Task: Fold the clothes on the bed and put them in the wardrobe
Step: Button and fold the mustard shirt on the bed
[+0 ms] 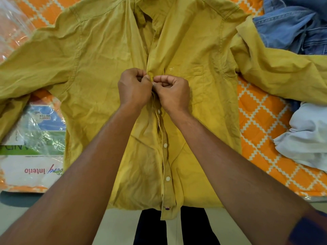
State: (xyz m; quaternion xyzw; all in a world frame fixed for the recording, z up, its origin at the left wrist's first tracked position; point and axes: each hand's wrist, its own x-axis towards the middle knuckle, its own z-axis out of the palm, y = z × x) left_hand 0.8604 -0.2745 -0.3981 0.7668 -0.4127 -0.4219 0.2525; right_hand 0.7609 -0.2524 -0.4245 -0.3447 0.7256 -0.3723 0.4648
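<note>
Shirt: yellow shirt (99, 85) spread front-up across the middle of the frame, collar at the top edge, sleeves out to the left and right, hem hanging over the near edge of the bedspread (261, 117) at the bottom.
Left hand (133, 87): fingers curled, pinching the left edge of the front opening.
Right hand (172, 91): fingers curled, pinching the right edge, thumb tip touching the left hand; button between them hidden.
Shirt relative to grip: both pinches on the centre line, just beside the chest pocket; closed buttons (165, 145) below toward the lower frame, opening apart above toward the collar.
Risk: probably button slipping out if the edges get pulled apart; wrong hole giving a crooked front and uneven fold; overhanging hem dragging the shirt down.
Nearby: denim garment (292, 23) upper right; pale garment (307, 135) right edge; plastic-wrapped package (31, 138) lower left.
</note>
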